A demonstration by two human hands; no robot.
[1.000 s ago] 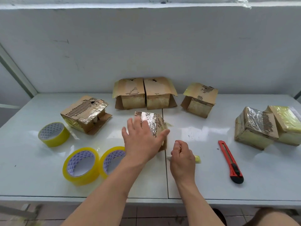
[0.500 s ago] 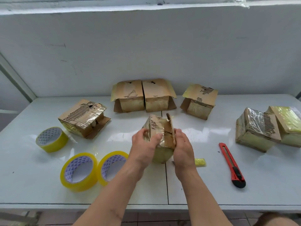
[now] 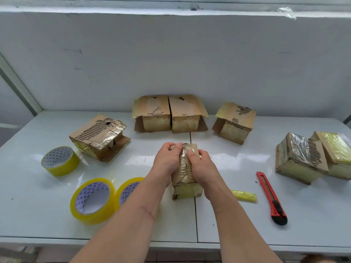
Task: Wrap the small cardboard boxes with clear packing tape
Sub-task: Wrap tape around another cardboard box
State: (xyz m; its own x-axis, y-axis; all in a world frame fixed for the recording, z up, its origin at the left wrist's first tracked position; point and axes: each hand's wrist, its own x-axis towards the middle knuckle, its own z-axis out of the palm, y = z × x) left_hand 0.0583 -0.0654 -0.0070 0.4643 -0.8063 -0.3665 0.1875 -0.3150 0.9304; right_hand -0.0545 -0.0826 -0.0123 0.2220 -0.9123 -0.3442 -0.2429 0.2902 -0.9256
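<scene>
The white table [image 3: 247, 215] carried everything, its seam running toward the person beneath the box in hand. Along the back stood two cardboard boxes [image 3: 169, 113] touching side by side with flaps hanging open, and a third open box [image 3: 234, 123] apart to their right; whether anything sat inside them could not be told. A torn, partly taped box [image 3: 98, 136] lay at the left, and two taped boxes [image 3: 302, 158] leaned together at the far right.

Three tape rolls followed: two clear yellow-tinted rolls [image 3: 93, 201] touching near the front left edge, and a third roll [image 3: 59, 161] further left, well apart.

The small box [image 3: 185, 179] being wrapped rested at the table's centre, its long axis pointing away from the person, already glossy with tape on top. The left hand [image 3: 167, 164] gripped its left side, fingers curled over the far top edge; the right hand [image 3: 203, 166] gripped the right side, thumb pressing the top seam. Both hands were equally near, with the box lying directly between the palms, so it could probably be turned either way.

A red utility knife [image 3: 271, 198] lay to the right, with a crumpled yellow tape scrap [image 3: 245, 195] between it and the box
</scene>
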